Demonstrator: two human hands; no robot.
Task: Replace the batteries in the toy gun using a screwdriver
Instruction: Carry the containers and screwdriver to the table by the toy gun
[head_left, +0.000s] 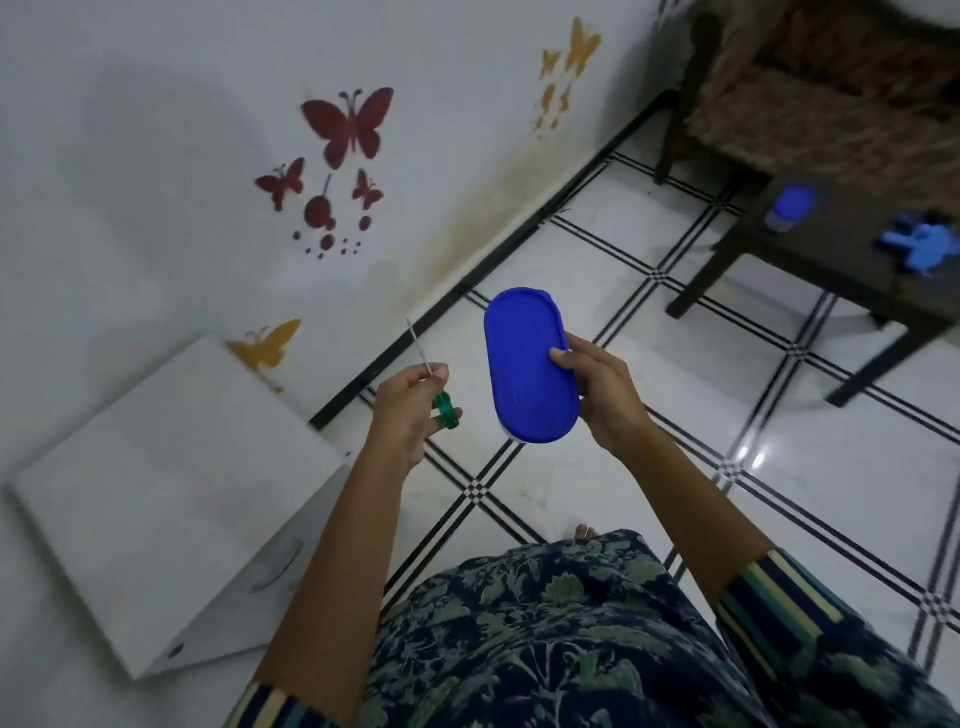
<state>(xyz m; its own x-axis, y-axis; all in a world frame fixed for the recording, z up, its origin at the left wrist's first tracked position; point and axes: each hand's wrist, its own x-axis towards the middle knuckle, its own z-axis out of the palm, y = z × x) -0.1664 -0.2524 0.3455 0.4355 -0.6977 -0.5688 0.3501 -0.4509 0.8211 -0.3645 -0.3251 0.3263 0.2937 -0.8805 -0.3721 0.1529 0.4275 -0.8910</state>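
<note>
near left: white box (171, 499), lying on the tiled floor against the wall.
far right: dark table (810, 270), bearing a second blue-lidded tub (790, 207) and the pale blue toy gun (919, 247), blurred, well apart from both hands; presumably laid there as the work spot.
centre: blue-lidded container (524, 364), held closed in front of the body, lid toward the camera, likely for keeping the contents in; contents hidden.
right hand (608, 395): wrapped round the container's right edge, one digit pressed on the lid, forearm raised.
left hand (410, 410): apart from the right, curled round the green-handled screwdriver (445, 408), shaft pointing up and away, probably for keeping the tip clear of the body.
toy gun not yet touched; judged early in the task.
</note>
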